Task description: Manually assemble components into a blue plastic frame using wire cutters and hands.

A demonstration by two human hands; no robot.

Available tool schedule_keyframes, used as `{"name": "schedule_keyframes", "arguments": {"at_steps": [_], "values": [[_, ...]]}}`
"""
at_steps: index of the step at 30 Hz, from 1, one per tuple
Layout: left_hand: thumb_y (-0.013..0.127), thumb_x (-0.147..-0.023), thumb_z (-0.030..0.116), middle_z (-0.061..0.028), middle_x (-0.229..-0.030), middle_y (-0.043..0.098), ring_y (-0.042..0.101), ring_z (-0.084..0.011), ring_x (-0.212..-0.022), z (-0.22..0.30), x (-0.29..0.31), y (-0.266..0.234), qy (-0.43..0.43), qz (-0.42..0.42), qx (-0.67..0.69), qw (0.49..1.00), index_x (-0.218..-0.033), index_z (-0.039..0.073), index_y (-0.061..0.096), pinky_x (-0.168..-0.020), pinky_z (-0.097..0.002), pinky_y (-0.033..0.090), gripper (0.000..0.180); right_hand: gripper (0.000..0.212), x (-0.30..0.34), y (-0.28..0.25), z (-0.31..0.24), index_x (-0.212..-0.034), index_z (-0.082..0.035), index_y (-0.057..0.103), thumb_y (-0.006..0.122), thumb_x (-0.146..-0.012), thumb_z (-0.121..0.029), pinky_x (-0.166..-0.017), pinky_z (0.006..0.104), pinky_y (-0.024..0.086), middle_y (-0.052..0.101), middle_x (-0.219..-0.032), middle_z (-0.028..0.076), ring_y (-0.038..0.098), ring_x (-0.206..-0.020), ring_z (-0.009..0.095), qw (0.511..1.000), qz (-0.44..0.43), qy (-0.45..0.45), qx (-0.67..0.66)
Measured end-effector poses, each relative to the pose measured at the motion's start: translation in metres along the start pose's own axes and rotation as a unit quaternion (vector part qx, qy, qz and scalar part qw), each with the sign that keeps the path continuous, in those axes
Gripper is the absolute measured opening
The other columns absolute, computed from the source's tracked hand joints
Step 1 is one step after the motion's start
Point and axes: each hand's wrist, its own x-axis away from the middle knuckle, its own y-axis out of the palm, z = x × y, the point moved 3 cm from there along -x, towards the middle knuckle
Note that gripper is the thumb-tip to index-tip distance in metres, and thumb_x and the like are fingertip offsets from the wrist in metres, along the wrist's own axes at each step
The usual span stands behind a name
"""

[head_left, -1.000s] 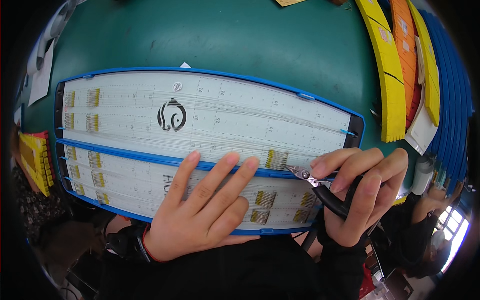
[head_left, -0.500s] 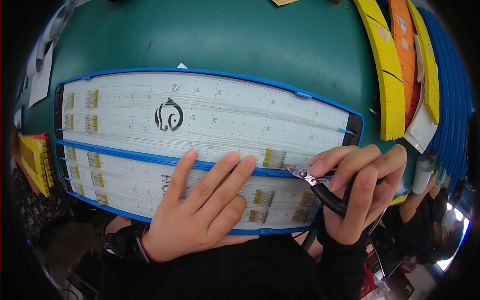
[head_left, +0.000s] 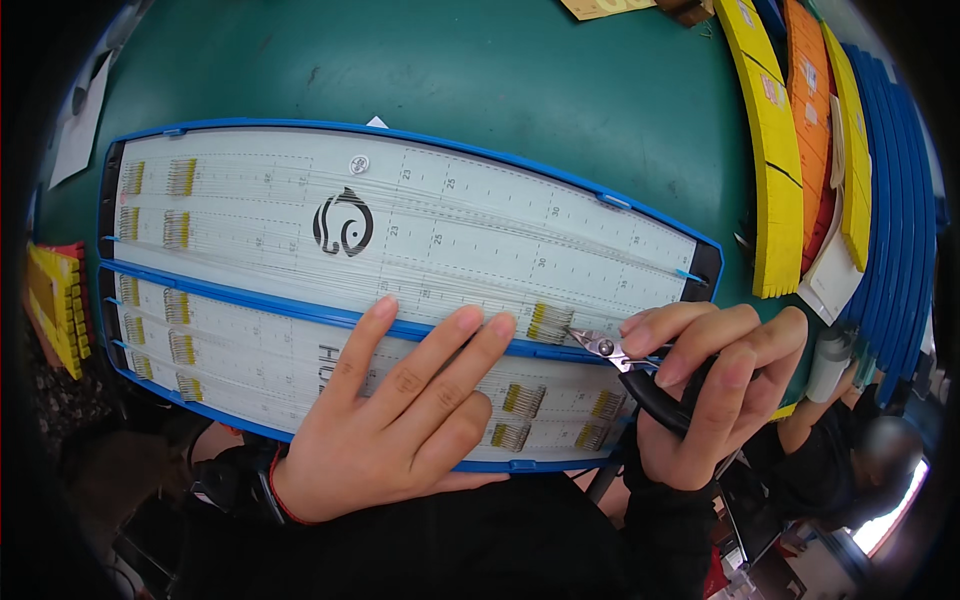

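An open, long blue-rimmed rig box [head_left: 250, 145] lies before me, with white printed linings and thin clear fishing lines stretched along both halves. My left hand [head_left: 410, 400] rests on it, fingers spread, fingertips over the lines near the middle hinge. In my right hand [head_left: 715, 390] is a pair of side cutters [head_left: 655, 400] with black handles. Their metal tips reach the right end of a row of hooks with yellow shanks [head_left: 549, 323]; whether they touch a line is too small to tell. More hook rows [head_left: 524, 401] sit in the near half, and others [head_left: 182, 177] at the left end.
The box lies on a green table mat [head_left: 480, 70]. Long yellow foam strips [head_left: 765, 150], an orange one [head_left: 806, 90] and blue ones [head_left: 895, 200] stand at the right. A yellow-and-red stack [head_left: 55, 310] is at far left. Another person [head_left: 840, 450] sits at the right.
The picture has shifted and turned slightly, so the box appears a little more tilted. Both hands and the cutters keep nearly the same places on it.
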Motion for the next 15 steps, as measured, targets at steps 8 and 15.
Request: {"name": "schedule_keyframes", "arguments": {"at_steps": [8,15], "values": [[0.057,-0.082,0.054,-0.0089,-0.137,0.053,0.046,-0.0206,-0.131,0.0009,-0.0001,0.0004,-0.001,0.000,-0.001,1.000,-0.078,0.013,0.050,-0.109,-0.0534,0.030,0.042,0.025,-0.0002,-0.0008,0.0006,-0.091,-0.002,0.032,0.051,-0.095,-0.018,-0.064,0.0349,0.053,0.054,-0.069,0.015,0.065,-0.064,0.028,1.000,0.009,-0.025,-0.001],[0.058,-0.081,0.055,-0.0088,-0.137,0.053,0.046,-0.0205,-0.130,0.0003,-0.0010,0.0010,-0.003,-0.002,-0.003,1.000,-0.077,0.013,0.050,-0.109,-0.0537,0.029,0.042,0.021,-0.0004,0.0003,-0.0042,-0.093,-0.010,0.031,0.044,-0.099,-0.027,-0.073,0.0429,0.052,0.047,-0.072,0.007,0.061,-0.071,0.026,0.998,-0.022,0.030,0.047]]}}
